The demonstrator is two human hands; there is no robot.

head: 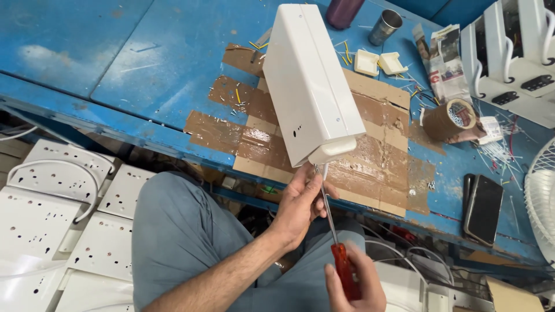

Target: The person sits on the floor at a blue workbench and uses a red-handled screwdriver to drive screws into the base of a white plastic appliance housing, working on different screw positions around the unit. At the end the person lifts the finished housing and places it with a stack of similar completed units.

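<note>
A long white metal casing [309, 81] stands tilted, its far end resting on the blue workbench [115, 69] and its near end, with a white plastic end cap [331, 151], hanging over the bench edge. My left hand [300, 202] cups the underside of that near end. My right hand [352, 286] grips the red handle of a screwdriver [335, 231]. The steel shaft runs up to the end cap, with its tip against the cap's underside.
Cardboard taped with brown tape [370, 150] covers the bench under the casing. A tape roll [454, 118], two phones [481, 208], a steel cup [385, 26], two small white caps [378, 62] and wire scraps lie at right. White panels [58, 202] are stacked on the floor at left.
</note>
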